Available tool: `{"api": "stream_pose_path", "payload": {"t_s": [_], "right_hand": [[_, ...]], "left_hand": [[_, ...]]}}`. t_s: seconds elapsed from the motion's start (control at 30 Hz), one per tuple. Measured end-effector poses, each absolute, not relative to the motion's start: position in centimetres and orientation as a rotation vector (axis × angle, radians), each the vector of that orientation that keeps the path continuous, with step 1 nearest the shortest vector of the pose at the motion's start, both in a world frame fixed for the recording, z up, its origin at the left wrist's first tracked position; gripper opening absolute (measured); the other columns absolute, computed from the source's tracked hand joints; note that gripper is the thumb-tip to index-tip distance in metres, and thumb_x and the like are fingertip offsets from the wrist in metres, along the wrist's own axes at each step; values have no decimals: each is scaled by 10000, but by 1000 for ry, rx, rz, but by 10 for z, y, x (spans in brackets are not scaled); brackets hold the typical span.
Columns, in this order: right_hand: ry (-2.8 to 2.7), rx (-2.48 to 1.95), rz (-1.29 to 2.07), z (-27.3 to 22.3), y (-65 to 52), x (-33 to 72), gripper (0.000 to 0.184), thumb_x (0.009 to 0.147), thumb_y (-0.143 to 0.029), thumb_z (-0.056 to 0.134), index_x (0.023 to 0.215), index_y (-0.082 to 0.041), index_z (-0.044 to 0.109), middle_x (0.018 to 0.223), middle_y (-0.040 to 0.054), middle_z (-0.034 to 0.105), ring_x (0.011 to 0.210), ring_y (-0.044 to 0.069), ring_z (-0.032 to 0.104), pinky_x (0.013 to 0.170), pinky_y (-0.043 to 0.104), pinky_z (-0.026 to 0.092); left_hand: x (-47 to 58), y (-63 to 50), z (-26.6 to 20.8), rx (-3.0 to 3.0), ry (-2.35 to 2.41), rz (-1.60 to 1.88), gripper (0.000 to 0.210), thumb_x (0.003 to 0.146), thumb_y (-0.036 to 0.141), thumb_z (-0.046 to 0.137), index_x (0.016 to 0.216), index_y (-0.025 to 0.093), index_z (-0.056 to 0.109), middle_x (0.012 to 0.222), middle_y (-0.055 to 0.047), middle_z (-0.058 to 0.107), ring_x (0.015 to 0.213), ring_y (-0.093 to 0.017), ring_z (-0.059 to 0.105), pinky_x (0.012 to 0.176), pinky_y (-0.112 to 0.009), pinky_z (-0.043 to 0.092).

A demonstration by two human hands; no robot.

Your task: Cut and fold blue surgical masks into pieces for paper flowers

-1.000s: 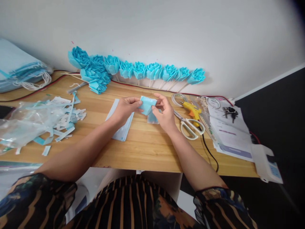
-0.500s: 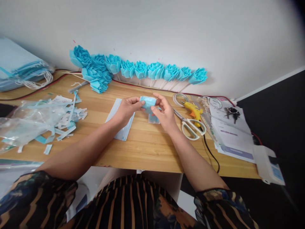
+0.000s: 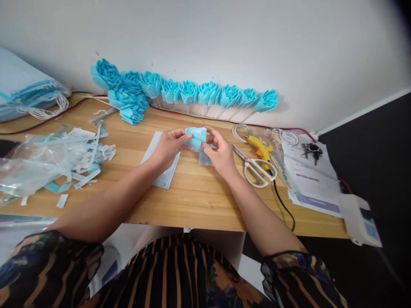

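Between my two hands I hold a small light-blue piece of thin fabric (image 3: 197, 137) above the table. My left hand (image 3: 171, 147) pinches its left edge, thumb on the near face. At its lower right, the thumb and fingers of my right hand (image 3: 221, 154) grip it. Another light-blue piece (image 3: 204, 159) lies on the table just below, partly covered by my right hand. Under my left hand a folded pale-blue sheet (image 3: 167, 174) lies flat. White-handled scissors (image 3: 257, 171) rest right of my right hand.
Blue fabric flowers on sticks (image 3: 189, 93) lean along the wall. A yellow glue gun (image 3: 260, 149), a tape roll (image 3: 243, 131), papers (image 3: 308, 179) and keys (image 3: 312, 152) are on the right. Scraps (image 3: 86, 177), a plastic bag (image 3: 41, 164) and a mask stack (image 3: 28, 92) lie left.
The small blue piece has shifted slightly left and shows a taller, squarer face than before. Both hands still grip it, and the view has moved a little.
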State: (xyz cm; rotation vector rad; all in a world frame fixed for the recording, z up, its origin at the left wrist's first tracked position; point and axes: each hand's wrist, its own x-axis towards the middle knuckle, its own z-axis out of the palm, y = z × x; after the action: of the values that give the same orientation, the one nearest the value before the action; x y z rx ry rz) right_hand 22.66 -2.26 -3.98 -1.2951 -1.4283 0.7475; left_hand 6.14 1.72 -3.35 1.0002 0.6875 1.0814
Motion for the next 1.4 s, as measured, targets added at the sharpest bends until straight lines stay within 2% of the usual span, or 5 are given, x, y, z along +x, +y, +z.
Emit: {"api": "stream_pose_path", "payload": {"t_s": [0.27, 0.47, 0.73, 0.9, 1.4], "right_hand": [[-1399, -1294, 819, -37, -23, 225, 474, 783, -217, 586, 1256, -248, 610, 878, 13, 635, 703, 139, 586, 495, 241, 503], [-1468, -1240, 801, -30, -28, 226, 469, 780, -358, 681, 1228, -240, 610, 1016, 38, 656, 950, 184, 614, 701, 286, 534], [-1357, -1327, 658, -38, -25, 228, 201, 819, -403, 667, 828, -206, 627, 685, -42, 548, 596, 93, 474, 569, 237, 414], [-1341, -1290, 668, -39, -25, 227, 209, 834, -418, 659, 833, -210, 651, 695, -35, 564, 605, 97, 481, 577, 237, 426], [-1413, -1251, 687, -32, -28, 226, 215, 817, -415, 686, 790, -205, 648, 754, -17, 650, 687, 113, 562, 626, 246, 436]], "left_hand": [[64, 17, -34, 1043, 693, 1105, 111, 817, 211, 703, 813, 118, 642, 822, -28, 667, 758, -125, 649, 759, -298, 593], [65, 14, -35, 1180, 694, 1108, 128, 825, 225, 683, 773, 131, 612, 773, -6, 641, 733, -124, 639, 752, -307, 600], [68, 10, -36, 1227, 670, 1019, 294, 717, 364, 795, 816, 133, 644, 749, -12, 675, 711, -145, 644, 753, -339, 592], [67, 9, -34, 1254, 661, 982, 298, 711, 368, 797, 865, 130, 704, 830, -46, 721, 764, -164, 660, 765, -328, 573], [68, 6, -33, 1258, 664, 913, 353, 690, 456, 821, 681, 127, 695, 683, -24, 643, 678, -147, 603, 701, -311, 587]]}}
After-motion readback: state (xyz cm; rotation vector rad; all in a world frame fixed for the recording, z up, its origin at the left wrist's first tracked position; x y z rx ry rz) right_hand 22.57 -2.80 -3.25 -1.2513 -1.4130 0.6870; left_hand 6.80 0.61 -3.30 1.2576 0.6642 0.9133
